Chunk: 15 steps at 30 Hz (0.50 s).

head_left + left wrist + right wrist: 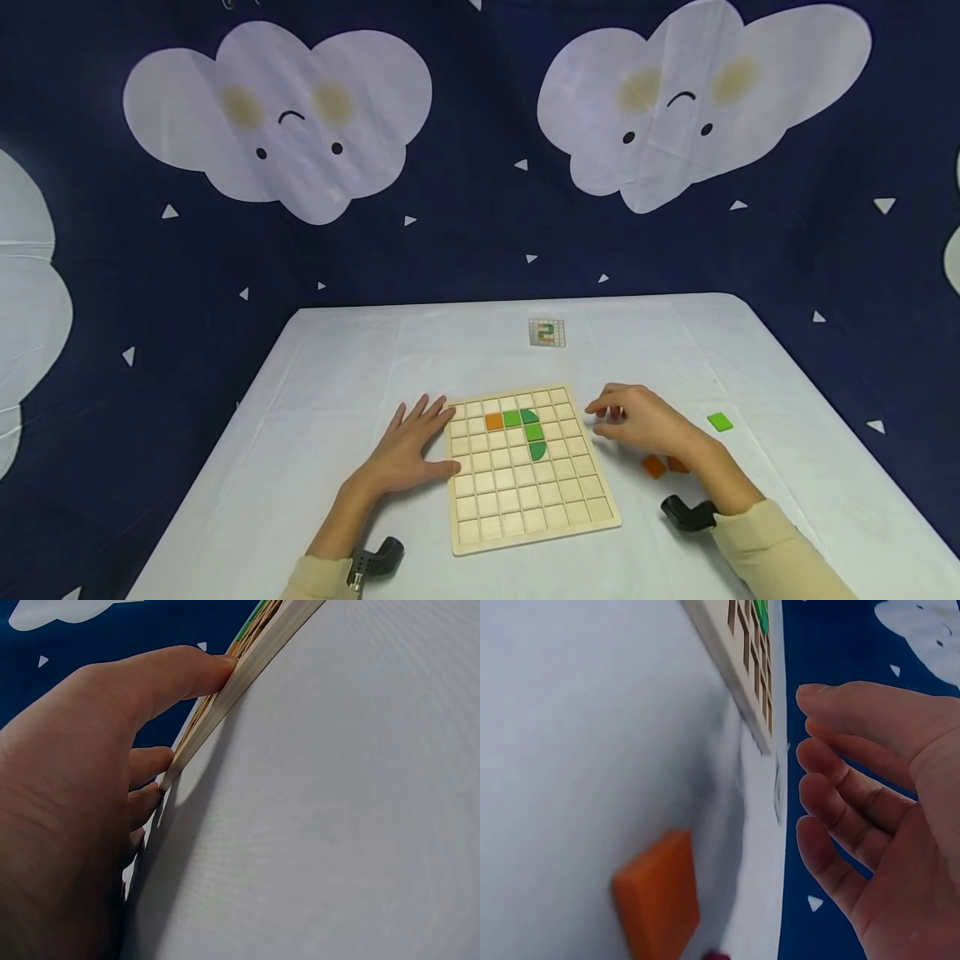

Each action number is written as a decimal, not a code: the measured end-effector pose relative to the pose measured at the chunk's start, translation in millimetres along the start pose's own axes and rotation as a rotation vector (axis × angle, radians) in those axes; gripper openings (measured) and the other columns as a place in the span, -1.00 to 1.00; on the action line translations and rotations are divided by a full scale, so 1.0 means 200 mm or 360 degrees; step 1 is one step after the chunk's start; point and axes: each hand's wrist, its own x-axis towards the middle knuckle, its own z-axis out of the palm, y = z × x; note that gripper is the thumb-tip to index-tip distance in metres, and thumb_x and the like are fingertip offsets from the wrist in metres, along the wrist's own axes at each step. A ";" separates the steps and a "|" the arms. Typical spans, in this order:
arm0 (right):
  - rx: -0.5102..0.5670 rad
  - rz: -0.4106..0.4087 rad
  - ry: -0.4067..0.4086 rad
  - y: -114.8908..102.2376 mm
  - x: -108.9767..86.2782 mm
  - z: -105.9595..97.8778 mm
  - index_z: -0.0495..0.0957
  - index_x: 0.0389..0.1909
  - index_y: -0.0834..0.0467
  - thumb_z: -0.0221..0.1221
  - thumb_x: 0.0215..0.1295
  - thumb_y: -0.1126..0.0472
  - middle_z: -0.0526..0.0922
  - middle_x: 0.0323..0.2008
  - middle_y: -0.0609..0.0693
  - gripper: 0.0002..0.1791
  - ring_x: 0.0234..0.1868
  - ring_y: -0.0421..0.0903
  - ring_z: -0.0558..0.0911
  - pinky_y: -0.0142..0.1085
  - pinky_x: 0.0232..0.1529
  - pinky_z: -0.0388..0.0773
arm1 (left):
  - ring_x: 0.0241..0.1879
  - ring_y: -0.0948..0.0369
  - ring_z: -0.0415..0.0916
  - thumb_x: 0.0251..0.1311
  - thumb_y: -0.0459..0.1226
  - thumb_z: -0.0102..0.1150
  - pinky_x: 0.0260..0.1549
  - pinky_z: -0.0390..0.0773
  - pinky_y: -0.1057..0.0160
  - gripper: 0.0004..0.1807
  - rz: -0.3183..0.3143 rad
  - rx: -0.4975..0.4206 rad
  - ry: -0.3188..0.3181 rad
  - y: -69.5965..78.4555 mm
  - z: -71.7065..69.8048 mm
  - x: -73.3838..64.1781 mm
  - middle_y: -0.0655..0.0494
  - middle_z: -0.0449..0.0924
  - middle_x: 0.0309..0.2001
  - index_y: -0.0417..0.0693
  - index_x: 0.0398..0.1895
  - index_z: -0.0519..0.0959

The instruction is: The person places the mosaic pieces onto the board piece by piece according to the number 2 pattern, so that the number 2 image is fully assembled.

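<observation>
A pale wooden grid board (517, 500) lies on the table with a short run of tiles set in its upper cells: an orange square (494, 422), green squares (533, 432) and dark green rounded pieces (537, 451). My left hand (408, 450) has its fingers spread; thumb and fingertips touch the board's left edge, as the left wrist view also shows. Just off the board's right side hovers my right hand (641, 417), fingers loosely bent, nothing seen between them in the right wrist view. A red piece (617, 412) shows under its fingers, partly hidden.
Orange tiles (654, 467) lie below my right wrist, one partly covered by the forearm. Farther right is a light green square tile (720, 422). A small card with a printed grid pattern (547, 332) lies beyond the board. A dark blue cloud-print cloth hangs behind the table.
</observation>
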 end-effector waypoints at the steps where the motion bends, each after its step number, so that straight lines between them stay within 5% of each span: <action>1: 0.0004 0.0011 0.0004 0.01 -0.01 -0.01 0.70 -0.11 0.04 0.36 0.11 0.15 0.57 -0.34 -0.25 -0.72 -0.38 -0.24 0.49 -0.37 -0.39 0.48 | 0.48 0.13 -0.26 -0.04 0.37 0.14 0.39 -0.33 -0.02 0.02 0.0000 -0.0001 0.0002 0.00 0.00 0.00 0.18 -0.01 0.49 0.12 0.47 0.20; 15: 0.0060 0.0148 0.0102 0.16 -0.14 -0.06 0.70 -0.14 0.06 0.38 0.13 0.14 0.55 -0.38 -0.28 -0.75 -0.41 -0.22 0.49 -0.37 -0.45 0.51 | 0.48 0.14 -0.26 -0.06 0.37 0.15 0.39 -0.33 0.00 0.02 -0.0014 -0.0004 0.0007 0.00 0.00 0.00 0.20 0.00 0.49 0.11 0.46 0.21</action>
